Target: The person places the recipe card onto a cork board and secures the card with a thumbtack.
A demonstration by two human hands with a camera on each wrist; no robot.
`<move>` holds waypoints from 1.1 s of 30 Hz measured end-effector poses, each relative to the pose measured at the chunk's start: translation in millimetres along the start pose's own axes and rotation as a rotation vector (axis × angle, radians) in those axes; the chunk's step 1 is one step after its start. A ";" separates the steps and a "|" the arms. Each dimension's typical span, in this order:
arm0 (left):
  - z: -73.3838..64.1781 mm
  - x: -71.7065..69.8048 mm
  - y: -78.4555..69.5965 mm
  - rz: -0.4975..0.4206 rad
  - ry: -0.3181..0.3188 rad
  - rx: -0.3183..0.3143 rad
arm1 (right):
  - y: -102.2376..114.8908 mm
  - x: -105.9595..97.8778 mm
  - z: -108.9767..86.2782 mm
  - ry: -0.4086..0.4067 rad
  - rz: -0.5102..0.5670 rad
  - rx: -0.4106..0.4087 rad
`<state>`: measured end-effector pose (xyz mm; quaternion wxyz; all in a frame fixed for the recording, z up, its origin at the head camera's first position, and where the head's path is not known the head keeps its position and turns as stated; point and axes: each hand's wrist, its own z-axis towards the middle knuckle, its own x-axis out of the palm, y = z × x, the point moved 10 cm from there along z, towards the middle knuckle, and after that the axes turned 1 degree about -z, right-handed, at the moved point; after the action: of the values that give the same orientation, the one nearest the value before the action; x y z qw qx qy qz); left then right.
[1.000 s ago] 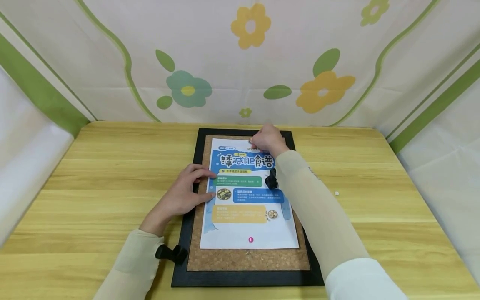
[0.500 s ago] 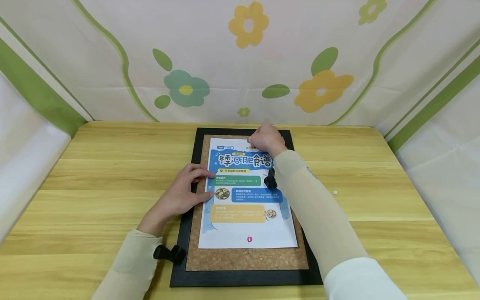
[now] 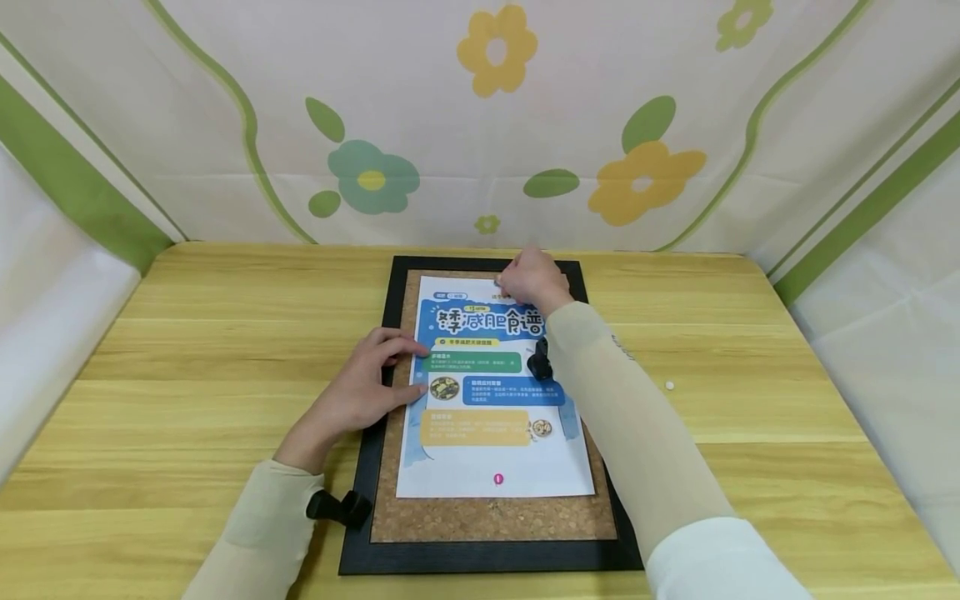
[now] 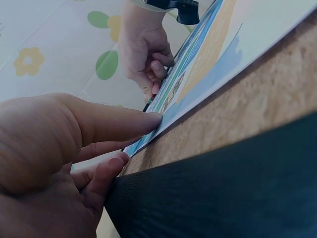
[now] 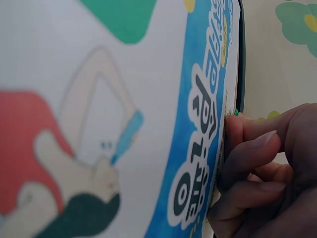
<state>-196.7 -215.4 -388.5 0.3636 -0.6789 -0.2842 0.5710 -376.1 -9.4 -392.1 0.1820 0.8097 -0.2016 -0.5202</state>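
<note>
A printed poster sheet [image 3: 498,462] with blue, green and yellow panels lies on a black-framed cork board [image 3: 495,525]. My left hand [image 3: 367,387] rests at the sheet's left side, its thumb and fingers spread and touching the paper's edge. In the left wrist view, the thumb [image 4: 124,121] presses right at that edge. My right hand [image 3: 534,279] is at the top of the sheet, fingers curled, thumb and forefinger pinching a small green push pin [image 5: 236,112]. Most of the pin is hidden by the fingertips. The sheet's upper right corner is covered by the right hand and sleeve.
The board lies on a wooden table [image 3: 187,375], its far edge close to a flowered curtain [image 3: 450,108]. A small white round thing [image 3: 670,385] lies on the table right of the right forearm. Each wrist carries a black camera mount.
</note>
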 end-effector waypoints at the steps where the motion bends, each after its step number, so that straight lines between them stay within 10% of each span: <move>1: -0.1 0.0 0.2 0.000 0.000 0.000 | 0.1 0.1 -0.2 -0.002 0.001 0.000; 33: -2.0 0.7 -2.5 -0.015 0.004 0.019 | -0.4 1.0 1.0 -0.018 -0.068 0.023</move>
<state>-194.5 -213.8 -386.7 0.3749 -0.6742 -0.2832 0.5698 -376.6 -9.6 -393.4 0.1531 0.8135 -0.1818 -0.5308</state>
